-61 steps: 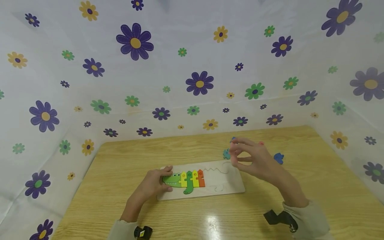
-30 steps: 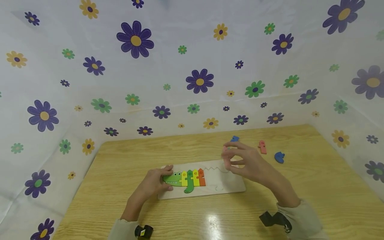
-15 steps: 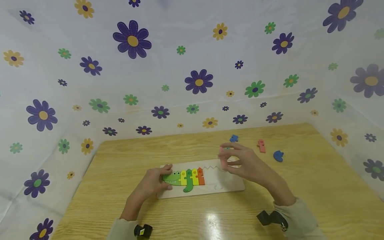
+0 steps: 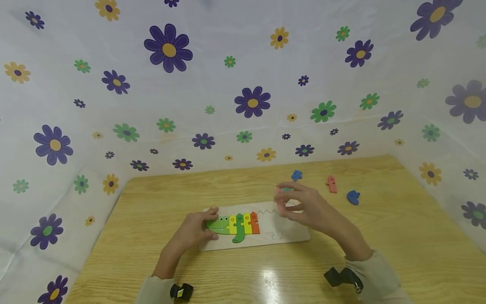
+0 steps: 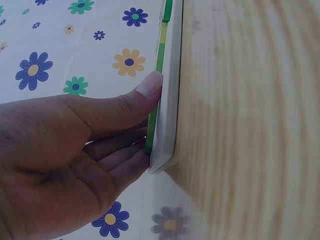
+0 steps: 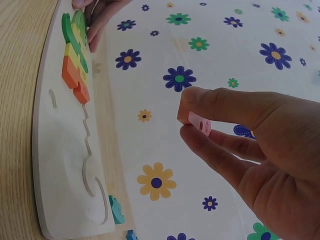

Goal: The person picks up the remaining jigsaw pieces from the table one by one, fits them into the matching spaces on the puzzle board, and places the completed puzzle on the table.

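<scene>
A pale wooden puzzle board (image 4: 292, 236) lies on the table, its left part filled by a green crocodile head (image 4: 218, 226) and yellow, green and orange body pieces (image 4: 247, 223). My left hand (image 4: 195, 230) holds the board's left end, thumb and fingers on either side of the crocodile head; the left wrist view shows the thumb (image 5: 150, 85) at the green piece's edge. My right hand (image 4: 309, 207) pinches a pink puzzle piece (image 4: 280, 202) between thumb and fingers, raised above the board. In the right wrist view that pink piece (image 6: 185, 112) shows edge-on between the fingertips.
Beyond the board lie a blue piece (image 4: 296, 175), another pink piece (image 4: 331, 184) and a rounded blue piece (image 4: 353, 197). A teal piece (image 6: 116, 210) sits by the board's far edge, mostly hidden by my right hand in the head view. Flowered cloth surrounds the table.
My right hand has moved left with the pink piece, from the board's right end toward its middle, uncovering the other pink piece. My left hand has stayed at the board's left end.
</scene>
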Demonstrator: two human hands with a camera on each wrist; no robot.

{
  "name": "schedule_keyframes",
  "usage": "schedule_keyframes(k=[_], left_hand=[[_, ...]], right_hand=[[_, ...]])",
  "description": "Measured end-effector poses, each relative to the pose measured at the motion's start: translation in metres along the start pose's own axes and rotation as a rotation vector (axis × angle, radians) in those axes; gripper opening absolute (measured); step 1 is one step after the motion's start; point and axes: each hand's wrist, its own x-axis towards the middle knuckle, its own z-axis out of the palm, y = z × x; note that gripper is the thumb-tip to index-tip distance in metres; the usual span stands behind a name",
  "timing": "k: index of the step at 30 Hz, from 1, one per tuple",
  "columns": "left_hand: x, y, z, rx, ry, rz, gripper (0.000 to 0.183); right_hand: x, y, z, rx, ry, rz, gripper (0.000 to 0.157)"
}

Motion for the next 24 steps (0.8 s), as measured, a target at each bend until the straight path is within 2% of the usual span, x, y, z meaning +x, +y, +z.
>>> schedule_keyframes(k=[9, 18, 24], left_hand=[[0.0, -0.002, 0.002, -0.001, 0.005, 0.001, 0.06], [-0.001, -0.002, 0.0, -0.022, -0.012, 0.044, 0.06], [-0.001, -0.002, 0.0, -0.025, -0.011, 0.032, 0.06]], right_hand=[[-0.002, 0.0, 0.007, 0.009, -0.006, -0.012, 0.034], [-0.001, 0.0, 0.01, 0.01, -0.009, -0.027, 0.034], [0.0, 0.002, 0.012, 0.02, -0.033, -0.019, 0.034]])
